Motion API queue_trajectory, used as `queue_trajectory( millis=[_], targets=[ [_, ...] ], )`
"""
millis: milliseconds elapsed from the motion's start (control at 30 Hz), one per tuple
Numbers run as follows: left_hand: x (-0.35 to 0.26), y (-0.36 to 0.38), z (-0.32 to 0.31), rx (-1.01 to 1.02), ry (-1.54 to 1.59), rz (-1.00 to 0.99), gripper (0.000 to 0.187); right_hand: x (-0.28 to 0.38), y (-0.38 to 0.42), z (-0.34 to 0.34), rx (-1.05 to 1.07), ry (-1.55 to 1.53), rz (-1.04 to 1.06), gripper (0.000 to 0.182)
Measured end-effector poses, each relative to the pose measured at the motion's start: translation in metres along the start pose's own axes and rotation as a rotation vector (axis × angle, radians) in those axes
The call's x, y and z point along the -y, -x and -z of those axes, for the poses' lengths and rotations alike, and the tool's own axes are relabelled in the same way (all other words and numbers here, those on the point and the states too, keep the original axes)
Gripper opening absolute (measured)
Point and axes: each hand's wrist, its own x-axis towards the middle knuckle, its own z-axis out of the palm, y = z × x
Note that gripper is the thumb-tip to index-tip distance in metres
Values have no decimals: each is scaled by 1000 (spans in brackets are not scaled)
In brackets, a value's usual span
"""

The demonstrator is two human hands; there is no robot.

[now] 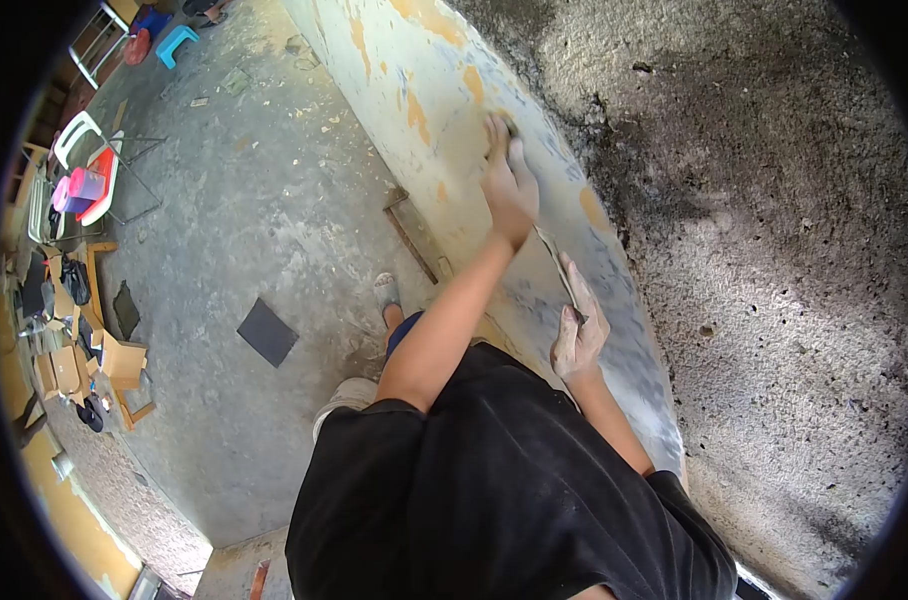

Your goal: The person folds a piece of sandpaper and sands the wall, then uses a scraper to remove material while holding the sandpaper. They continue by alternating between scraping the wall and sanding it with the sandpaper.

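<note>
My left hand (511, 190) reaches up to the patchy painted wall (444, 130), its fingers bent against the surface. A small dark edge (512, 128) shows at those fingertips; the fingers hide most of it. Lower down and nearer my body, my right hand (581, 335), whitened with dust, is closed on a thin flat sheet (556, 262). The sheet is seen nearly edge-on and runs from between thumb and fingers toward my left wrist. Yellow-orange patches and bluish-grey smears mark the wall around both hands.
Rough, dark-stained concrete (774, 250) lies beyond the wall's edge. On the grey floor are a dark square sheet (267, 332) and a narrow frame (412, 235) by the wall. Farther left stand a folding chair (104, 185), cardboard boxes (122, 362) and a blue stool (177, 44).
</note>
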Motion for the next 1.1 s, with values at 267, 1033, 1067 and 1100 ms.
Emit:
queue_trajectory(
  millis=[267,1033,1067,1100],
  targets=[
    [20,93,-2,57,-3,7,48,2,21,-4,-8,44,-65,45],
    [9,21,-2,-10,-6,-46,53,-21,-18,17,92,240,269,46],
    [10,21,-2,-17,20,-40,54,-21,-20,18,87,235,270,47],
    [12,22,-2,-24,47,-31,54,-22,-22,18,83,231,269,48]
  ],
)
